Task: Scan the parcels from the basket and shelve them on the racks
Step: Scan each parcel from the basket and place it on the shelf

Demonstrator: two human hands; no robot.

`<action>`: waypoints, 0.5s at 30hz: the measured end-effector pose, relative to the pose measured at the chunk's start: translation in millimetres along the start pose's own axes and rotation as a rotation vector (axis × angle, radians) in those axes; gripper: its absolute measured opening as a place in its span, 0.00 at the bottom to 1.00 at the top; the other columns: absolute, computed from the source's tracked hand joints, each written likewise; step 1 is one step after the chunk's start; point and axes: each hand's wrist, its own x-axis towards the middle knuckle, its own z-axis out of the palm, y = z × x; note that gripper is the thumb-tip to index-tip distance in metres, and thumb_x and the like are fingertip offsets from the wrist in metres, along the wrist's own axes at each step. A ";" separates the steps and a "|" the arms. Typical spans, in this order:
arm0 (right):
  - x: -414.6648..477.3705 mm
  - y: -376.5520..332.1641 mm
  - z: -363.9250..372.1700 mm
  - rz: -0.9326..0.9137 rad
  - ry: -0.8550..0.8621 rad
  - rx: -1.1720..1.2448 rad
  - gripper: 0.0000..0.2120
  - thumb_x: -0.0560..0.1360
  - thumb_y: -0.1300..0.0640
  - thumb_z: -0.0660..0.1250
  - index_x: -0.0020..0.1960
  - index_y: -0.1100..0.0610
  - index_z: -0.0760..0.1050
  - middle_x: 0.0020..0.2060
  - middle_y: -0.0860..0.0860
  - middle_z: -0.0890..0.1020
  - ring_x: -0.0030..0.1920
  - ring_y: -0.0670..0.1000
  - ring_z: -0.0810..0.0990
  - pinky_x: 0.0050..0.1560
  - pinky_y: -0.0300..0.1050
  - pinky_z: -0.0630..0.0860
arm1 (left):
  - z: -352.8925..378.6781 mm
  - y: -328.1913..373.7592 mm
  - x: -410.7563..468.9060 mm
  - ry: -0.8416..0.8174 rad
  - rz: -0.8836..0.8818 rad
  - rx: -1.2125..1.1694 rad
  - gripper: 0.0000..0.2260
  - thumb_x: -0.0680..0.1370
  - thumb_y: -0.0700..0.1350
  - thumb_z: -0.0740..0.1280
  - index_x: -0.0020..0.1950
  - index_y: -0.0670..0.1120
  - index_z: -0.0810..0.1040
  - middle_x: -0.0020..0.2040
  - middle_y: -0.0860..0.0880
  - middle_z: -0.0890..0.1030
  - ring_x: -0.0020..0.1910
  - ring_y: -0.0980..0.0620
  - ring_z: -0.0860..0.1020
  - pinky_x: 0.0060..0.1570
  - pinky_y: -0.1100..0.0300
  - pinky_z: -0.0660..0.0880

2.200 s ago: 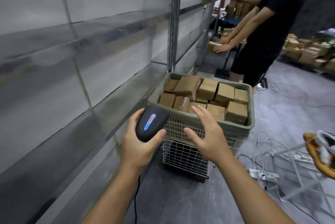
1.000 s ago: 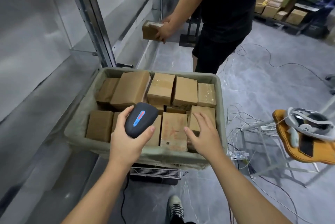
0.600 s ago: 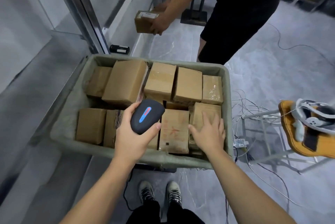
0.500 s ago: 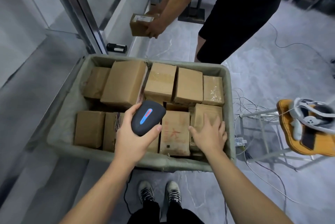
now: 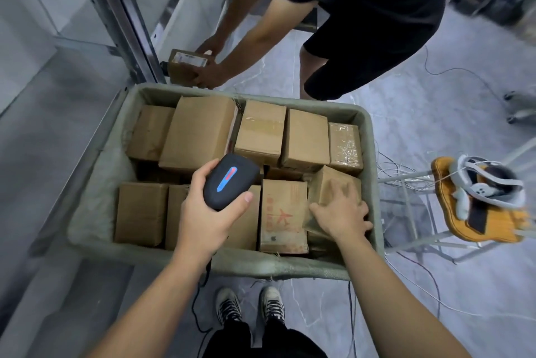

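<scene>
A grey-green basket (image 5: 121, 137) stands in front of me, packed with several brown cardboard parcels. My left hand (image 5: 203, 218) grips a black scanner (image 5: 229, 180) with a lit blue and red strip, held over the basket's near middle. My right hand (image 5: 340, 212) grips a small parcel (image 5: 327, 183) at the basket's near right corner; that parcel is tilted up out of its row, blurred by motion. A parcel with red print (image 5: 282, 212) lies just left of it. The metal rack (image 5: 87, 114) runs along the left.
Another person (image 5: 362, 24) in black bends beyond the basket, holding a labelled box (image 5: 185, 64) low by the rack post (image 5: 127, 18). A stool with an orange seat and a headset (image 5: 478, 198) stands at right. Cables (image 5: 406, 172) trail over the floor.
My right hand has curled round the near-right parcel and tipped it up. The scanner hand has barely moved. The other person has lowered their box toward the rack's bottom.
</scene>
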 end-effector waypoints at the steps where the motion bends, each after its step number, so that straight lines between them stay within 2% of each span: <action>1: -2.5 3.9 -3.7 -0.023 0.003 0.036 0.33 0.73 0.40 0.68 0.76 0.37 0.60 0.79 0.47 0.53 0.74 0.65 0.58 0.67 0.66 0.64 | -0.6 0.8 -0.3 0.008 0.001 -0.004 0.31 0.60 0.63 0.75 0.61 0.67 0.71 0.53 0.70 0.81 0.52 0.67 0.80 0.48 0.72 0.75; 5: -15.3 22.0 -11.8 -0.215 0.054 0.290 0.37 0.72 0.40 0.70 0.78 0.37 0.61 0.79 0.46 0.60 0.76 0.58 0.63 0.72 0.64 0.64 | -0.8 2.3 -3.6 0.036 0.000 -0.014 0.31 0.60 0.64 0.75 0.61 0.67 0.71 0.53 0.72 0.80 0.52 0.67 0.80 0.48 0.72 0.75; 9: -31.4 25.3 -6.0 -0.399 -0.022 0.648 0.35 0.73 0.51 0.76 0.77 0.42 0.66 0.73 0.45 0.68 0.72 0.44 0.68 0.76 0.49 0.64 | 1.8 2.7 -12.3 0.071 0.006 -0.018 0.30 0.60 0.64 0.75 0.60 0.65 0.72 0.52 0.73 0.80 0.51 0.67 0.80 0.49 0.71 0.75; 12: -37.2 22.3 8.8 -0.425 -0.181 0.819 0.36 0.69 0.43 0.76 0.74 0.36 0.66 0.73 0.42 0.71 0.72 0.41 0.69 0.75 0.53 0.66 | 2.8 1.8 -20.2 0.096 -0.015 -0.021 0.30 0.59 0.63 0.75 0.60 0.66 0.73 0.52 0.72 0.81 0.51 0.66 0.80 0.51 0.65 0.76; 15: -34.9 22.2 27.8 -0.428 -0.302 0.930 0.34 0.67 0.37 0.77 0.69 0.27 0.68 0.74 0.40 0.71 0.73 0.42 0.69 0.74 0.58 0.68 | -0.3 2.8 -26.6 0.140 -0.018 -0.001 0.30 0.59 0.63 0.75 0.60 0.67 0.72 0.52 0.72 0.80 0.51 0.67 0.80 0.51 0.70 0.74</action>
